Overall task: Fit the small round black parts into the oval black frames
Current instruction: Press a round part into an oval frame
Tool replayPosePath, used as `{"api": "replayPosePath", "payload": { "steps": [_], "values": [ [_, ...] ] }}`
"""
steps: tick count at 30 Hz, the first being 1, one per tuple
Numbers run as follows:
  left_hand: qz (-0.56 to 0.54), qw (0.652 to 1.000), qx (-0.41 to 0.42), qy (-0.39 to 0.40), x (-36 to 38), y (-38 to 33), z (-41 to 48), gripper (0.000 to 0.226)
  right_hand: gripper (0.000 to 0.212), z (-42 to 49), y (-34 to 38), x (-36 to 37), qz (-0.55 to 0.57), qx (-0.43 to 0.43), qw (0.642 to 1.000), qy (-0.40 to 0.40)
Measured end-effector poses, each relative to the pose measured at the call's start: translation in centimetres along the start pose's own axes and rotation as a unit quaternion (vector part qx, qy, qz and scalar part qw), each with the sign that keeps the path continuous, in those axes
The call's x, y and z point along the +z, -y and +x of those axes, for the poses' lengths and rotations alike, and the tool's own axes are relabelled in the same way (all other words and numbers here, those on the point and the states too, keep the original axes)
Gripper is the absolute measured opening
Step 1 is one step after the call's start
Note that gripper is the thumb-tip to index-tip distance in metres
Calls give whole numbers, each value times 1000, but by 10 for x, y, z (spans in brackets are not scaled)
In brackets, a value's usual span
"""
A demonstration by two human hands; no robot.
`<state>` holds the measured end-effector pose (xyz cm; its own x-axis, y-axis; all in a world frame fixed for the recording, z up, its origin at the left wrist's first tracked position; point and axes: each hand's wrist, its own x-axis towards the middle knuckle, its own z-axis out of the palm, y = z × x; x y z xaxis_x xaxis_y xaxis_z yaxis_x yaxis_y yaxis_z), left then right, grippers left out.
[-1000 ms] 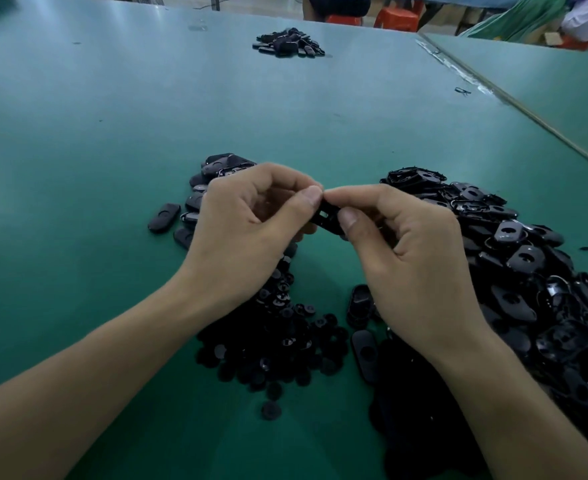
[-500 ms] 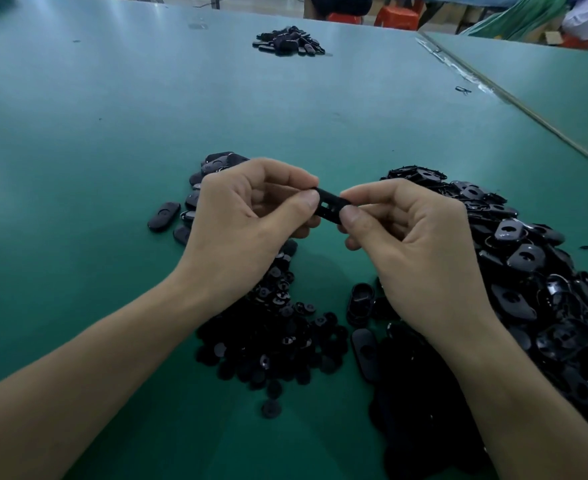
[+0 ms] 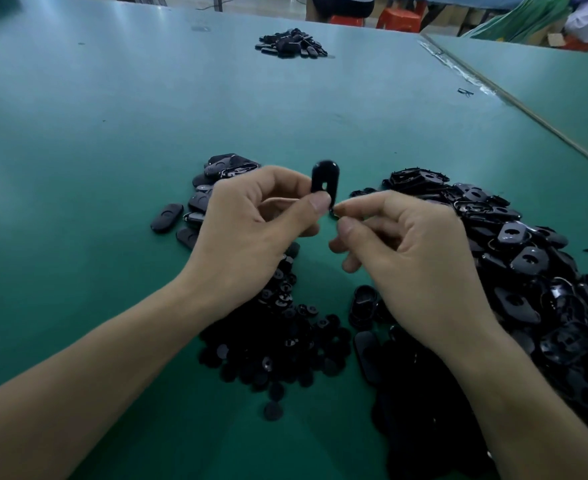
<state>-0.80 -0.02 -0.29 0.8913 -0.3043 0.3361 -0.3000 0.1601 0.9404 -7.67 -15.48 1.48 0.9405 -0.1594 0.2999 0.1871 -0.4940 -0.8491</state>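
**Oval frame held upright over green bench**

An oval black frame [image 3: 325, 180] is gripped at its lower end between the thumb and fingers of the left hand [image 3: 251, 230]. It is held upright above the green table [image 3: 112, 133], its small slot turned toward the camera and its upper end blurred. The right hand [image 3: 413, 258] is held just beside it with fingers curled, the index fingertip close to the frame's lower edge. A small dark speck is seen at that fingertip, but whether a round part is pinched there cannot be told. The two hands are separated by a narrow gap.

Beneath the left wrist a pile of small round black parts [image 3: 285, 348] is spread on the table, with one loose round part [image 3: 273, 410] lying nearer the camera. A large heap of oval frames [image 3: 527, 271] is banked under and to the right of the right hand. More oval pieces [image 3: 199, 202] are grouped behind the left hand, and a far pile [image 3: 290, 43] is seen across the table. A second table [image 3: 545, 81] is set alongside at the right, and orange stools [image 3: 399, 17] are visible beyond the far edge
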Motion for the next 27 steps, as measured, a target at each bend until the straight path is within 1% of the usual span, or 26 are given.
{"api": "replayPosePath", "payload": {
  "steps": [2,4,6,8,13,15,20,27],
  "values": [
    [-22,1000,5,-21,0,0,1,8,7,-2,-2,1,-78,-13,996,42],
    [-29,999,7,-43,-1,1,1,10,3,-3,-1,2,-141,-31,982,120],
    [-18,998,10,-56,-2,2,1,10,5,-4,0,1,-162,-33,967,194],
    [0,998,15,-63,-3,2,1,11,6,-3,0,-1,-175,-31,957,229],
    [49,996,20,-69,-5,3,2,20,12,-3,0,-5,-201,-14,946,256],
    [56,996,15,-65,-5,2,2,21,10,-2,1,-4,-208,-6,942,263],
    [26,999,8,-47,-2,-3,0,18,7,-2,4,-2,-213,4,939,269],
    [28,998,-3,-63,-3,-2,-2,18,6,-1,6,-1,-196,16,940,279]
  ]
}}
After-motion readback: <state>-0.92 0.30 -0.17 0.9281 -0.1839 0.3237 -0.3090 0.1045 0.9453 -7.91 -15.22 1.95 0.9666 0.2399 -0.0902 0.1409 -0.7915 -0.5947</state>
